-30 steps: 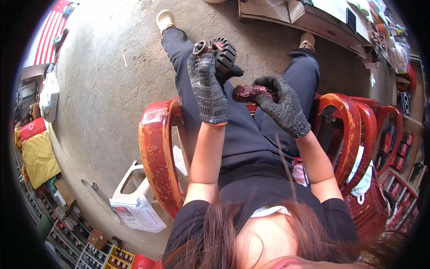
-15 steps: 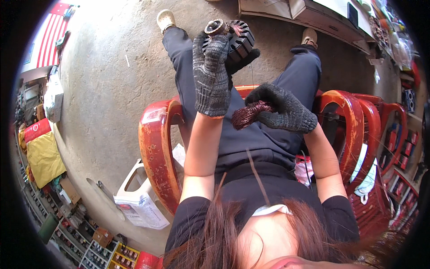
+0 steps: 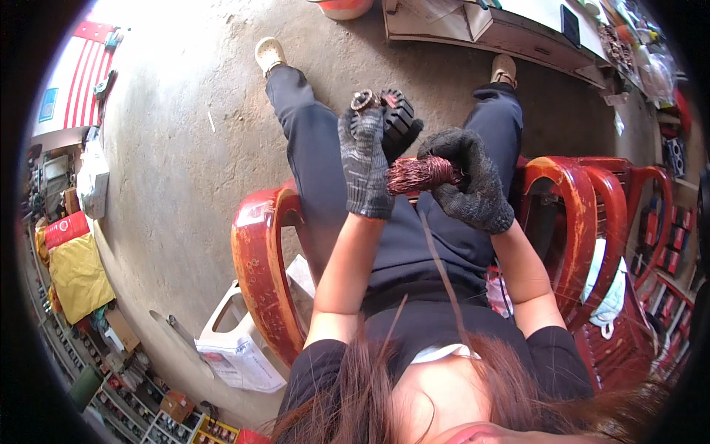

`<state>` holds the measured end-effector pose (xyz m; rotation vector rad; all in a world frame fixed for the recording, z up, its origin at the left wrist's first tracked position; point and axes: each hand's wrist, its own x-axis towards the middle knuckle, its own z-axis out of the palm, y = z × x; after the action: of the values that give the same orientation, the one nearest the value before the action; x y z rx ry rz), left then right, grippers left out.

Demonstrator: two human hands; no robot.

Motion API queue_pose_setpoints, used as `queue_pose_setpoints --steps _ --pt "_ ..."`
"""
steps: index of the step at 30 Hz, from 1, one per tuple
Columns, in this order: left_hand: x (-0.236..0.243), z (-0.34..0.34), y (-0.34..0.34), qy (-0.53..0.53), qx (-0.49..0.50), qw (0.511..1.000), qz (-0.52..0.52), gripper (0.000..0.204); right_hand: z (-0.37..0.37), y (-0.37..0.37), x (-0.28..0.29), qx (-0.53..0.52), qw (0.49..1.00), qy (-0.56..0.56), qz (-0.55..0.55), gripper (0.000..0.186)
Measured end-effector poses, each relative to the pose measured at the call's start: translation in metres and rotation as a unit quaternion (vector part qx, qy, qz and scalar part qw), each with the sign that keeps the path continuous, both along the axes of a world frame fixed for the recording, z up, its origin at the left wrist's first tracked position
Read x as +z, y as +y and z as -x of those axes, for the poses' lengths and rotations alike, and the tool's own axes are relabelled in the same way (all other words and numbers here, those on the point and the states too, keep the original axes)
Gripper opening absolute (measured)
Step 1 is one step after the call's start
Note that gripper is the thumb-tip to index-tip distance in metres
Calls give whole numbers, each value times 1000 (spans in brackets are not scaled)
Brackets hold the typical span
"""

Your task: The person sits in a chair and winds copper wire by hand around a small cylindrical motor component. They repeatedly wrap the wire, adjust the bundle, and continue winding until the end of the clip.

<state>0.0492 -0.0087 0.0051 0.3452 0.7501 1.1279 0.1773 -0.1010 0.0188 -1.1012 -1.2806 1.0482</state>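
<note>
Centrally, upper frame: left hand [image 3: 364,164], grey knit glove, fingers clamped on black ribbed motor stator [image 3: 398,122]. Right hand [image 3: 469,177], dark glove, gripped reddish copper wire bundle [image 3: 420,174]. Judged best: steady stator, pull straight.

Bare grey concrete floor [image 3: 170,192], bearing: red plastic armchair [image 3: 259,274], white plastic jerrycan [image 3: 237,351] lying beside it, yellow sack [image 3: 78,274], low wooden cabinet [image 3: 503,33].

Red chair arms [image 3: 255,251] flank the hands [image 3: 414,174]; open concrete floor [image 3: 170,148] lies left.
</note>
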Motion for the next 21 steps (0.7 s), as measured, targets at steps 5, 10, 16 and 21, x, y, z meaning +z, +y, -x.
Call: queue_pose_setpoints --steps 5,10,16,21 --pt "-14 1 -17 75 -4 997 -35 25 0 3 -16 -116 993 -4 -28 49" --pt "-18 3 -20 60 -1 997 42 25 4 4 -3 -144 988 -32 -39 49" --pt "-26 12 -29 -13 -56 991 121 28 2 7 -8 -177 982 58 -27 42" --pt "-14 22 -36 -40 -97 980 170 33 -11 16 -8 -295 954 60 1 33"
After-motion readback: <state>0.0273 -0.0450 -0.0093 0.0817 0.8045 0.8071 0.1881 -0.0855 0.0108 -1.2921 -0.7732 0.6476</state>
